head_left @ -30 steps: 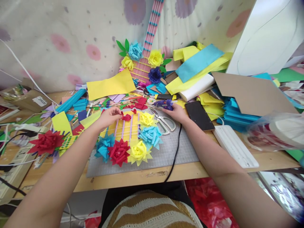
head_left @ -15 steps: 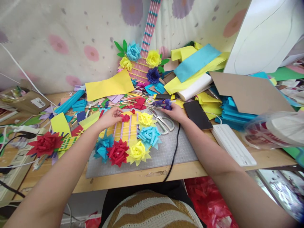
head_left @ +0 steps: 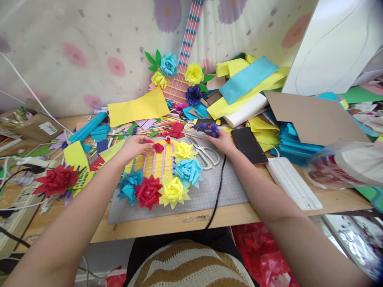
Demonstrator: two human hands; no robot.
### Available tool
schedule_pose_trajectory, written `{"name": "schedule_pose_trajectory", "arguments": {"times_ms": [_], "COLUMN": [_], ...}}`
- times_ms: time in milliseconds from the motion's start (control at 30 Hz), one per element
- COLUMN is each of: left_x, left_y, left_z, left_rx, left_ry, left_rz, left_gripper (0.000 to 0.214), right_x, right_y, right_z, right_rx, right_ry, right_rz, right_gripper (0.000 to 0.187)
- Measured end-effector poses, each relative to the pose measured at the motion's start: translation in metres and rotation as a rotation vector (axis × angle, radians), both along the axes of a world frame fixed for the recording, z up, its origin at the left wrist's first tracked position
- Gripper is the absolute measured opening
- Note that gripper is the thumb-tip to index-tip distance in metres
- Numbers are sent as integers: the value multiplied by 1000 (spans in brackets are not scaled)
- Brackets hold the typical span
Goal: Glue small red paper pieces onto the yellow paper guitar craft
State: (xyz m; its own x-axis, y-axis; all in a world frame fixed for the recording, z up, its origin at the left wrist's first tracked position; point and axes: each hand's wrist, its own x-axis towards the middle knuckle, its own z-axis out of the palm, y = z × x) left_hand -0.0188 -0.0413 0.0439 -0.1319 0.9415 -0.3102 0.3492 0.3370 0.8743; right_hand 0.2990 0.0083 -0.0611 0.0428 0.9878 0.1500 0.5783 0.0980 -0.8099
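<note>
In the head view, the only one, found the right hand (head_left: pixel 223 141) wrapped around a purple glue gun (head_left: pixel 207 128), with its nozzle aimed leftward. Saw scissors (head_left: pixel 206 149) just nearer than the gun, and a black cord (head_left: pixel 220 175) trailing over the front edge of the worktop (head_left: pixel 143 228).

Had the left hand (head_left: pixel 139 146) at the far side of a yellow paper guitar (head_left: pixel 168 159), with fingertips close together by a small red paper piece (head_left: pixel 158 148); could not tell whether pinching it or only resting just beside. Spotted a smaller red scrap (head_left: pixel 168 140) near it, by the guitar's far edge.

Saw the guitar lying flat on a grey mat (head_left: pixel 233 187), edged on its near and right sides by a blue flower (head_left: pixel 131 185), a red flower (head_left: pixel 148 192), a yellow flower (head_left: pixel 174 191) and a light-blue flower (head_left: pixel 188 170).

Judged the step in hand to be placing red paper on the guitar, probably with glue, though unable to make any out. Judged the next move to call for a light, steady left-hand touch, without crushing the folds, and for a nozzle held clear of the petals.
</note>
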Motion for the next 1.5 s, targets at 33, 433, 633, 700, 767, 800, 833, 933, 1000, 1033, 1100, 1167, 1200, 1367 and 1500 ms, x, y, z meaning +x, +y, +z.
{"name": "schedule_pose_trajectory", "arguments": {"times_ms": [33, 433, 633, 700, 767, 800, 833, 933, 1000, 1033, 1100, 1167, 1200, 1367, 1500], "left_x": [0, -17, -23, -18, -12, -8, -3, 12, 23, 28, 37, 42, 43, 38, 33], "left_y": [0, 12, 13, 11, 10, 10, 10, 13, 14, 14, 13, 10, 8, 0, -4], "left_z": [0, -12, -14, -11, -8, -8, -8, -12, -13, -13, -11, -8, -7, -9, -15], "left_rx": [-3, 15, 94, 84, 98, 115, 148, 275, 302, 310, 325, 304, 285, 171, 140], "left_ry": [15, 492, 515, 348, 194, 139, 99, 78, 93, 91, 70, 37, 18, -43, -67], "left_rz": [4, -100, -85, -33, 18, 41, 63, 95, 86, 81, 68, 49, 39, 46, 107], "left_gripper": [26, 20, 21, 22, 23, 24, 23, 18, 15, 15, 16, 17, 17, 18, 16], "right_x": [0, 0, 0, -1, -3, -4, -5, -9, -11, -12, -13, -14, -14, -20, -33], "right_y": [0, -1, 1, 2, 1, 0, -1, -6, -9, -11, -15, -18, -19, -18, -15], "right_z": [0, 1, -2, -2, 0, 1, 4, 12, 17, 20, 25, 31, 35, 60, 81], "right_rx": [1, -11, 9, 19, 6, -7, -20, -45, -53, -56, -57, -51, -46, -41, -2], "right_ry": [7, -43, 9, 72, 152, 199, 247, 374, 424, 438, 447, 431, 416, 314, 234], "right_rz": [-2, 2, -10, -17, -31, -31, -25, 32, 66, 82, 114, 161, 193, 373, 557], "right_gripper": [56, 52, 51, 49, 49, 49, 49, 50, 52, 54, 57, 60, 62, 68, 61]}}
